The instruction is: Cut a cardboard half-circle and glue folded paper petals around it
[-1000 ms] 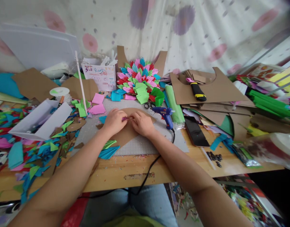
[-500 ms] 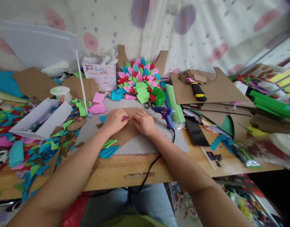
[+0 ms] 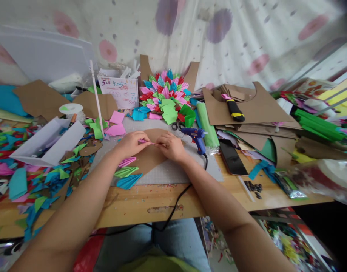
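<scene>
Between my two hands is a narrow pink crepe paper piece (image 3: pixel 144 141), pinched at both ends. My left hand (image 3: pixel 133 143) has its fingers closed around one end, and my right hand (image 3: pixel 171 146) pinches the other end tip to tip. Below them lies a curved brown cardboard piece (image 3: pixel 153 160) on the grey cutting mat (image 3: pixel 176 176). Along its left edge sit fan-folded paper petals: a pink petal (image 3: pixel 127 162), a green petal (image 3: pixel 127 172) and a blue petal (image 3: pixel 129 181). To the right of my right hand rests a blue glue gun (image 3: pixel 198 138) with its black cord.
A mound of pleated colourful petals (image 3: pixel 167 88) stands on cardboard at the back. Paper scraps and a white box (image 3: pixel 48 145) crowd the left. Cardboard sheets (image 3: pixel 247 107) with a yellow-black cutter (image 3: pixel 235 110), a green roll (image 3: pixel 207 124) and a phone (image 3: pixel 232 156) are on the right.
My left hand has shifted slightly left, and the pink strip between the hands shows longer. The pink petal at the cardboard's left edge has come into view from behind my left forearm.
</scene>
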Action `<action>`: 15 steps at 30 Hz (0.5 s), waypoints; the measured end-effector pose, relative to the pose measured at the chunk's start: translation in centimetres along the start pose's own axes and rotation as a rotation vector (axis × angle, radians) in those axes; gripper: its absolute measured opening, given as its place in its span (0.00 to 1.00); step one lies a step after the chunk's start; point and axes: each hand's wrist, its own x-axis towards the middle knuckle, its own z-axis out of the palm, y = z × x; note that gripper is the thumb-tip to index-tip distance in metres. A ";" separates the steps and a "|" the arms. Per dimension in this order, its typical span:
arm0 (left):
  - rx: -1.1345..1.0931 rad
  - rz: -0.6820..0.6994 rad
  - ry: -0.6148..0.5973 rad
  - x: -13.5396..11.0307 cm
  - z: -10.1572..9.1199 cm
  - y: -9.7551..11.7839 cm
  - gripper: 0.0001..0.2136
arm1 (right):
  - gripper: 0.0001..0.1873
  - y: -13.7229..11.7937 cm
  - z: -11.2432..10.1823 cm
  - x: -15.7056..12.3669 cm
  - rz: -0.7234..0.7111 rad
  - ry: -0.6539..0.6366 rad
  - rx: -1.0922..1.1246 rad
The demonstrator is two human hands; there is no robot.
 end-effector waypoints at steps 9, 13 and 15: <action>-0.012 -0.152 0.220 -1.5 -3.3 -3.5 0.08 | 0.07 1.7 -0.9 -1.1 0.109 0.039 0.030; 0.038 -0.139 0.275 -1.3 -3.3 -3.7 0.09 | 0.06 2.0 -1.1 -1.2 0.153 0.066 0.022; 0.015 -0.091 0.277 -0.9 -2.5 -2.6 0.11 | 0.06 1.6 -0.8 -1.0 0.150 0.060 0.019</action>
